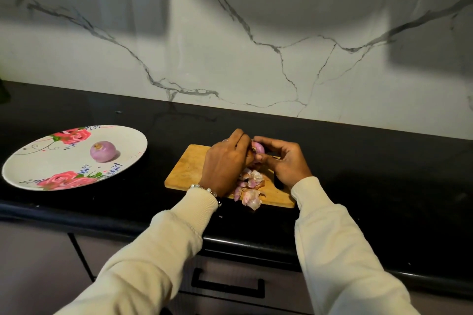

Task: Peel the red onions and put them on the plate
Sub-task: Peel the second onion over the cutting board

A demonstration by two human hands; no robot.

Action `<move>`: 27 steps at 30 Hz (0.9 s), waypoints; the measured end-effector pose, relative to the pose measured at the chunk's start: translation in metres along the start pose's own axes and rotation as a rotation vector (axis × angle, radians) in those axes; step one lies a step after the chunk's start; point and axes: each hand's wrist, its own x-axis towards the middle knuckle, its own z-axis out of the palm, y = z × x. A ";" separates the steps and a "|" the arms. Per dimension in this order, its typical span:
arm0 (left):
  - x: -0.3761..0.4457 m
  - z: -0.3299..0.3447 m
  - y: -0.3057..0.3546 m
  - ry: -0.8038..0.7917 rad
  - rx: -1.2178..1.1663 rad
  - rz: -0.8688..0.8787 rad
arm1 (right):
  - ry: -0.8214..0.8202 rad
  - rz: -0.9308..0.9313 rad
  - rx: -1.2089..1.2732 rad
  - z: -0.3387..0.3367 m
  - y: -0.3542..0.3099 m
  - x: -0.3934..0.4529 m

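One peeled purple onion (103, 151) lies on the white plate with pink roses (46, 161) at the left of the black counter. Above the wooden cutting board (188, 167) both hands hold a second red onion (258, 148) between them. My left hand (225, 161) curls its fingers round the onion's left side, and my right hand (284, 161) pinches its right side with thumb and fingers. Most of that onion is hidden by the fingers. Loose pink and papery onion skins (252, 186) lie piled on the board below the hands.
The black counter (358, 166) runs along a white marble wall. A dark knife handle (279, 183) lies on the board under my right wrist. A drawer with a black handle (227, 286) sits below the counter edge. A switch plate is at the top left.
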 end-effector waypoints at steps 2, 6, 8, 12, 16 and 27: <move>0.001 0.000 0.000 -0.034 -0.088 -0.085 | -0.001 -0.005 0.014 0.000 0.000 0.000; 0.003 -0.001 0.000 -0.070 -0.206 -0.187 | -0.005 -0.016 0.030 0.000 -0.002 0.001; 0.003 -0.001 0.000 -0.042 -0.257 -0.234 | 0.011 -0.018 0.046 0.000 -0.002 0.001; 0.003 -0.002 0.000 0.016 -0.330 -0.262 | 0.030 -0.018 0.061 0.000 -0.002 0.001; 0.002 -0.001 -0.001 0.036 -0.367 -0.246 | 0.045 -0.032 0.071 -0.001 -0.001 0.002; 0.000 -0.003 -0.001 0.095 -0.352 -0.188 | 0.012 -0.028 0.078 0.000 -0.003 0.001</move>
